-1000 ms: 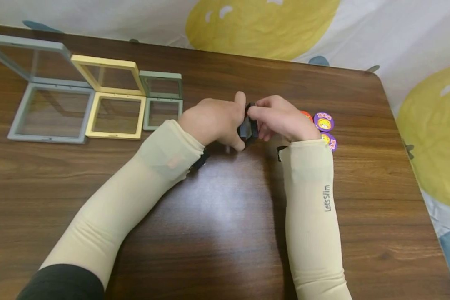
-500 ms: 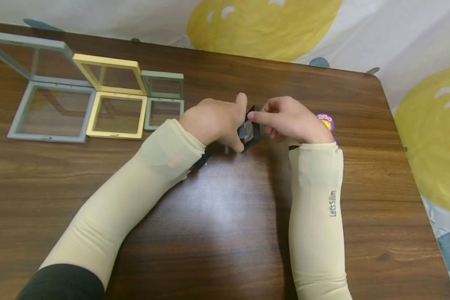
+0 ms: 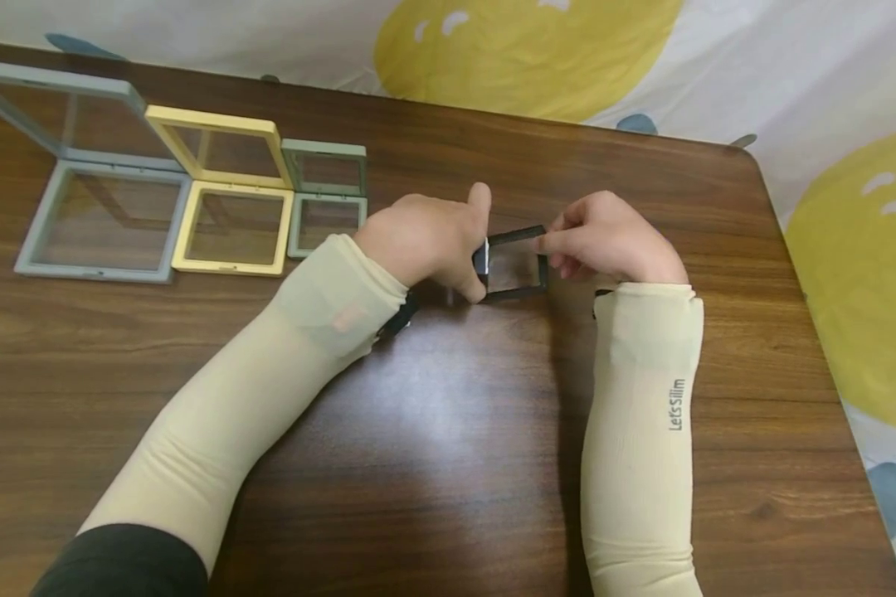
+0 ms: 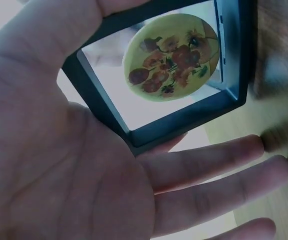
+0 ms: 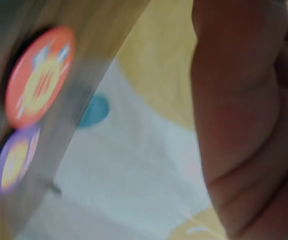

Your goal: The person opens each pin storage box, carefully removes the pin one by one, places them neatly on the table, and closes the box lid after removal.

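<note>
In the head view, my left hand (image 3: 429,240) holds a small black display frame (image 3: 515,293), which stands opened out, one square half spread to the right. The left wrist view shows the thumb side of that hand against the frame's dark rim (image 4: 184,119), with the other fingers stretched out. A round yellow badge (image 4: 171,57) with a flower painting sits inside, against the clear film. My right hand (image 3: 616,236) pinches the right edge of the opened half between thumb and fingers. In the right wrist view those fingertips are out of sight.
Three opened display frames stand in a row at the left: a large grey-blue one (image 3: 100,276), a yellow one (image 3: 227,269) and a small green one (image 3: 324,149). An orange badge (image 5: 40,77) and purple badges (image 5: 17,157) lie on the wooden table (image 3: 448,464).
My right hand has moved to the right, swinging the black frame's half open away from my left hand. The badges on the table have become hidden behind the right hand. My left hand stays put.
</note>
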`<state>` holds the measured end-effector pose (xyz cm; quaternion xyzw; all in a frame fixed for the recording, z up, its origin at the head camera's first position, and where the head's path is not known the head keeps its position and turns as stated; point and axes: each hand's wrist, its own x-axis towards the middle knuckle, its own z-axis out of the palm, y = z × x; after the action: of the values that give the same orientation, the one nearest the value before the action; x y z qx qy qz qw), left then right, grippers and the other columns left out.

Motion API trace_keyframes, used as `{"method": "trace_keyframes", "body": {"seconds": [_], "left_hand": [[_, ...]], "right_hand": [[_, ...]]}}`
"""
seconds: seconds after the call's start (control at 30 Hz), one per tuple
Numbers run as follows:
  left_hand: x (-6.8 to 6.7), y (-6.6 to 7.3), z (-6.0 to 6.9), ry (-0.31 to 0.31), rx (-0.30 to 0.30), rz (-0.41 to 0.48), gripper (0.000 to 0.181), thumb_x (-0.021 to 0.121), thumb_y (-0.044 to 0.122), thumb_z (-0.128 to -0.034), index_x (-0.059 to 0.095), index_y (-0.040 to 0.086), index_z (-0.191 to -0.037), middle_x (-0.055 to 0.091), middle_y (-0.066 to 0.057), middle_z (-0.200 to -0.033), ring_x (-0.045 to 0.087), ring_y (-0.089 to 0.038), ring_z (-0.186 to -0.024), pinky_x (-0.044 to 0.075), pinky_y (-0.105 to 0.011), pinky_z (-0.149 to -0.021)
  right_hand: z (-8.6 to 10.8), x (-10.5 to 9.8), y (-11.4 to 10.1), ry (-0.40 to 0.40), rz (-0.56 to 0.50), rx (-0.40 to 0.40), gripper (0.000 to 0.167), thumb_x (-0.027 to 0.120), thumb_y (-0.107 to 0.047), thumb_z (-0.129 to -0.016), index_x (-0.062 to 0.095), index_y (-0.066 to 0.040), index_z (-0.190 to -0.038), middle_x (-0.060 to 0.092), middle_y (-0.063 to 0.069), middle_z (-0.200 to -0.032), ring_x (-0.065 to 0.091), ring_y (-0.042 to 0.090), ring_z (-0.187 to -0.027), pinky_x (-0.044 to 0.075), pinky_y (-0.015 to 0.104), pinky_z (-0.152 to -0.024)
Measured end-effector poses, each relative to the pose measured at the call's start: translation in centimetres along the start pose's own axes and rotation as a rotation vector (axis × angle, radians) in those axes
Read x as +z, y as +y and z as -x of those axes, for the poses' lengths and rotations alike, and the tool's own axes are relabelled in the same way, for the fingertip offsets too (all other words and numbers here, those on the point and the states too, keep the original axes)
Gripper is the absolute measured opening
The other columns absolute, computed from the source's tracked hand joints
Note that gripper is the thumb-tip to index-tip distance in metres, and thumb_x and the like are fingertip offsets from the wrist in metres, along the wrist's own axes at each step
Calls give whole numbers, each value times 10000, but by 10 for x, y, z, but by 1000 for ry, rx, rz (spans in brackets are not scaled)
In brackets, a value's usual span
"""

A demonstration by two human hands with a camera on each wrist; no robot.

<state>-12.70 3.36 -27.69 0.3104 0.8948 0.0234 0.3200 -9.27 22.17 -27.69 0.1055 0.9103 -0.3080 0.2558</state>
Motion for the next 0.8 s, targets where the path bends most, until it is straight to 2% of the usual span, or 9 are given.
{"method": "trace_keyframes", "body": {"seconds": [0.17, 0.23, 0.43, 0.53, 0.6, 0.7, 0.8], "left_hand": [[-1, -3, 0, 2, 6, -9, 827, 678, 498, -794, 171, 80, -1295, 636, -14, -1006, 590, -207, -926, 459, -388, -885], [-1, -3, 1, 11, 15, -3, 790, 682, 483, -790, 190, 84, -1262, 635, -18, -994, 593, -208, -908, 464, -384, -870], [0, -3, 1, 5, 16, 22, 797, 673, 468, -812, 168, 89, -1297, 648, -8, -942, 592, -199, -853, 463, -369, -841], [1, -3, 2, 14, 11, 11, 808, 676, 478, -799, 175, 82, -1295, 654, -11, -918, 598, -204, -838, 469, -362, -814], [1, -3, 3, 24, 8, -2, 818, 681, 482, -788, 184, 76, -1295, 653, -13, -922, 604, -208, -851, 469, -365, -821], [1, -2, 3, 25, 6, -11, 819, 688, 478, -784, 188, 76, -1295, 652, -8, -938, 607, -211, -859, 469, -368, -834], [0, -1, 4, 25, 14, -18, 820, 690, 473, -784, 191, 76, -1300, 655, -4, -932, 601, -204, -838, 468, -363, -818]], "right_hand": [[-11, 5, 6, 27, 63, 40, 229, 707, -200, -826, 661, -4, -934, 655, -9, -655, 633, 116, -618, 496, 274, -600], [-16, 8, 7, 31, 55, 49, 195, 723, -179, -809, 650, -18, -890, 648, -11, -621, 637, 117, -602, 486, 276, -584], [-22, 13, 8, 24, 25, 62, 142, 700, -132, -829, 609, -26, -850, 603, -2, -629, 599, 137, -591, 480, 266, -556], [-19, 13, 4, 16, 71, 43, 195, 654, -222, -874, 632, -29, -857, 591, 8, -661, 573, 137, -581, 489, 269, -575], [-15, 13, 0, 15, 115, 23, 286, 595, -313, -910, 647, -37, -855, 589, 1, -668, 561, 133, -569, 491, 275, -589], [-7, 11, -8, 25, 163, 12, 433, 496, -465, -938, 665, -75, -856, 499, -37, -573, 475, 122, -507, 454, 294, -556], [1, 13, -16, 2, 155, -14, 478, 459, -515, -941, 652, -85, -859, 428, -47, -535, 409, 125, -489, 407, 302, -522]]}}
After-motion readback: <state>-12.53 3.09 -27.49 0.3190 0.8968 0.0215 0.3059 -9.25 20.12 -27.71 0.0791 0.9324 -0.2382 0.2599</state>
